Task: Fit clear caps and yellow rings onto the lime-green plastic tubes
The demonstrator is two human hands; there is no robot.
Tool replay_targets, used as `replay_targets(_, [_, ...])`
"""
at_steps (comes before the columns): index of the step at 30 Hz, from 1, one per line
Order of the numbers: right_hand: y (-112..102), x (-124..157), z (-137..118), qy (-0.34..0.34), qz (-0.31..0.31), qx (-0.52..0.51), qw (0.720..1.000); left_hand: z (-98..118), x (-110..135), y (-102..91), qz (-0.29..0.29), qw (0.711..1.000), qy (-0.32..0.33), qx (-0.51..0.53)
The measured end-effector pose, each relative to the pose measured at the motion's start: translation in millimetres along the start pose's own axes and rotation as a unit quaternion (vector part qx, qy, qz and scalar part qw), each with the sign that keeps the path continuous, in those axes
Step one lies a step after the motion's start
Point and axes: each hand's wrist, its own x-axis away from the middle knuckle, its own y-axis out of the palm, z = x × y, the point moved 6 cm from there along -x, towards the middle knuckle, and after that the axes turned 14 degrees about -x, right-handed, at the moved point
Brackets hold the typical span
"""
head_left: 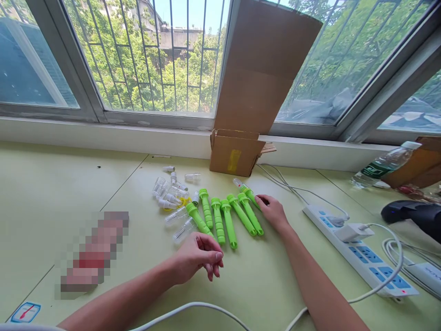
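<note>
My left hand (200, 258) hovers low in front of the green tubes, fingers loosely curled and thumb against them, with nothing visible inside. Behind it, a green plastic tube with a threaded neck (200, 218) is partly hidden. My right hand (274, 211) grips the lower end of the rightmost green tube (248, 191), which has a clear cap (238, 183) at its far end. Several similar green tubes (217, 220) lie side by side between the hands, uncapped. Clear plastic caps (159, 186) are heaped to their left, along with yellow pieces (185, 201) and small white-ended parts (168, 168).
An open cardboard box (236, 154) stands against the windowsill. At right, a white power strip (358, 257) has plugs and cables. A water bottle (382, 165) and a black object (409, 216) are beyond it. A white cable (196, 303) crosses the near table. A pixelated patch covers something left.
</note>
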Motion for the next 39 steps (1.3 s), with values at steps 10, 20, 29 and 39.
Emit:
replay_targets(10, [-0.2, 0.5, 0.3, 0.000, 0.001, 0.002, 1.000, -0.3, 0.5, 0.6, -0.004, 1.000, 0.006, 0.004])
replay_targets(20, [0.1, 0.3, 1.0, -0.007, 0.002, -0.005, 1.000, 0.7, -0.2, 0.5, -0.006, 1.000, 0.002, 0.011])
replay_targets(29, [-1.6, -1.9, 0.2, -0.013, 0.030, -0.048, 0.998, 1.9, -0.3, 0.5, 0.000, 1.000, 0.002, 0.001])
replay_targets(39, [-0.8, 4.0, -19.3, -0.134, 0.076, 0.017, 0.988, 9.4, -0.2, -7.4, 0.103, 0.985, 0.027, -0.138])
